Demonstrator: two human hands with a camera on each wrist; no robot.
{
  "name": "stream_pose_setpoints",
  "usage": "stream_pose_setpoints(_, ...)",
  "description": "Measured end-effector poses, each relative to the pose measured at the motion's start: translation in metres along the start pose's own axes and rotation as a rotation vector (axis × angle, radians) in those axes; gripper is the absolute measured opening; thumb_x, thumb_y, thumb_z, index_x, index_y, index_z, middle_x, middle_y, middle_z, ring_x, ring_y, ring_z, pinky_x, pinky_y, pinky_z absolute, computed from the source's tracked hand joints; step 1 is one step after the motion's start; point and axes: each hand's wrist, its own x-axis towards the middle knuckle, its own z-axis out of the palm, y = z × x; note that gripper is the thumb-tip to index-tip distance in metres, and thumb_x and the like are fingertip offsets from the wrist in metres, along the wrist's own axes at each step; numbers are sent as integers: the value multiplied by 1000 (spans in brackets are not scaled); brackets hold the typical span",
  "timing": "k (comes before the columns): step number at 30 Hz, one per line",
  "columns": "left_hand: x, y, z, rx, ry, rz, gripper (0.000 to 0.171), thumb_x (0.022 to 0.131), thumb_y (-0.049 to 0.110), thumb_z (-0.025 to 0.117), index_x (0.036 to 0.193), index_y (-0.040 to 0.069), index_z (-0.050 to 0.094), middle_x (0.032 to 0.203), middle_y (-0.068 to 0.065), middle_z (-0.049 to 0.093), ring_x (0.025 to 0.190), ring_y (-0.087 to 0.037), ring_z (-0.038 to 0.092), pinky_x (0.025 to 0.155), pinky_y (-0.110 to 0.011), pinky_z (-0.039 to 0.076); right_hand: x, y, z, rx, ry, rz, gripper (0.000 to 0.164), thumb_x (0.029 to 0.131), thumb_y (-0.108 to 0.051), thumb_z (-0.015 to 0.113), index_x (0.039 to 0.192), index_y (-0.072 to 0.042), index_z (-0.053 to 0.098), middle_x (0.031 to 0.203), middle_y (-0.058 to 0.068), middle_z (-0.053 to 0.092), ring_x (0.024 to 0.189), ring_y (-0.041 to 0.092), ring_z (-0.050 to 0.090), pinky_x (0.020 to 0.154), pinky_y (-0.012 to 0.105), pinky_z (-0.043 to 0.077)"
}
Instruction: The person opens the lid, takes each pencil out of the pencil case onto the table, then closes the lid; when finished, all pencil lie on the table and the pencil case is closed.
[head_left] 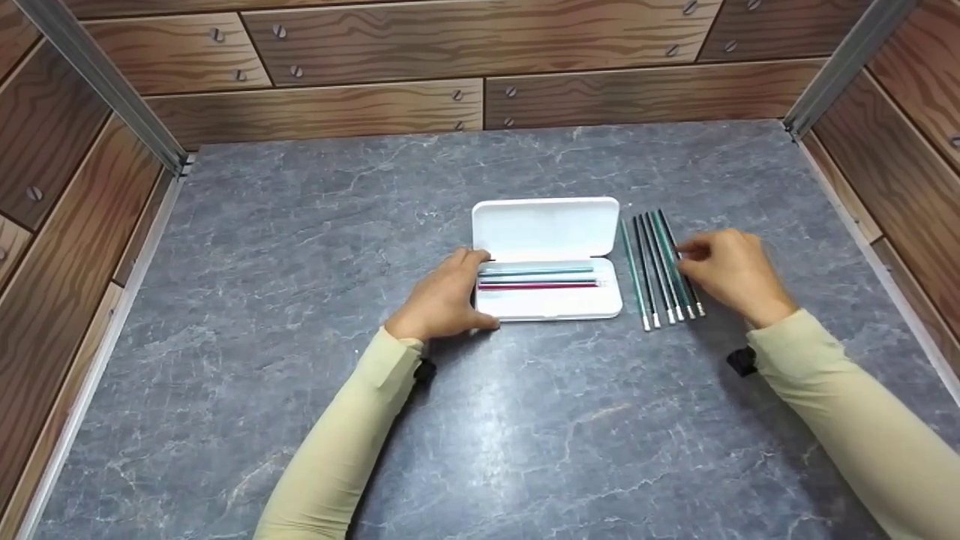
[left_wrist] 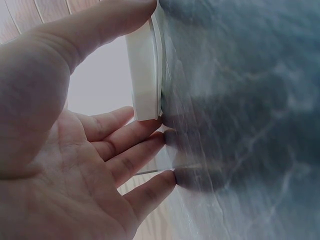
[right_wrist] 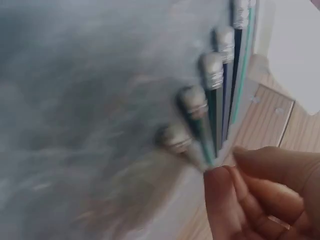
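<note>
While your left grip (head_left: pixel 442 296) steadies the white, rectangular hinged case (head_left: pixel 544 304), your right grip (head_left: pixel 731 270) is at the pencil row.
Step looks like picking from the slim green and black pencils with pale erasers (head_left: pixel 646 270), just right of the open case on the grey marbled surface (head_left: pixel 300 412); teal, dark and magenta pencils (head_left: pixel 536 286) lie inside. Left thumb and fingers hold the case's end; whether your right fingertips pinch a pencil, can't tell. Next move probably calls for separating one pencil cleanly. Head view alone shows the case's contents; left wrist adds your palm side.
</note>
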Motion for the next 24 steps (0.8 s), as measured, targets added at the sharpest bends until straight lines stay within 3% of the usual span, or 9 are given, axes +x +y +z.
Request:
stream_pose_setpoints(2, 0, -1, -1, 5, 3, 0, 96, 79, 26, 102, 157, 5, 51, 146, -17, 61, 133, -35, 62, 118, -53, 54, 7, -14, 7, 25, 16, -108, 30, 96, -4, 81, 123, 7, 81, 116, 31, 81, 105, 50, 78, 97, 65, 60)
stream_pose_setpoints(6, 0, -1, -1, 4, 4, 1, 95, 79, 27, 102, 157, 6, 52, 145, -17, 61, 133, -35, 62, 118, -53, 54, 19, -39, 25, 56, -11, -388, 25, 94, 5, 81, 119, 6, 82, 111, 25, 83, 100, 43, 80, 93, 60, 65)
stream_pose_setpoints(9, 0, -2, -1, 5, 0, -1, 95, 79, 27, 102, 157, 7, 51, 144, -16, 61, 132, -34, 62, 118, -53, 54, 24, -54, 38, 44, -77, -540, 22, 93, 9, 81, 115, 5, 82, 107, 20, 84, 97, 38, 81, 89, 56, 66)
stream_pose_setpoints(15, 1, -1, 2, 5, -2, -4, 97, 78, 28, 103, 158, 7, 51, 144, -16, 61, 132, -33, 62, 118, -52, 54, 27, -70, 56, -96, -182, -610, 19, 97, 6, 79, 115, 3, 84, 106, 18, 82, 98, 37, 80, 89, 53, 66)
stream_pose_setpoints(19, 1, -1, 1, 2, -2, -5, 97, 78, 27, 103, 158, 7, 51, 144, -16, 61, 132, -33, 62, 118, -52, 54, 25, -74, 61, -185, -145, -651, 15, 99, 4, 77, 111, 1, 84, 100, 18, 80, 94, 36, 78, 85, 52, 66)
stream_pose_setpoints(24, 1, -2, 2, 3, 0, -5, 95, 78, 26, 102, 157, 7, 52, 144, -16, 61, 132, -34, 61, 116, -54, 55, 25, -77, 65, -218, -111, -677, 11, 99, 5, 74, 104, 0, 83, 95, 16, 76, 89, 35, 76, 79, 51, 64)
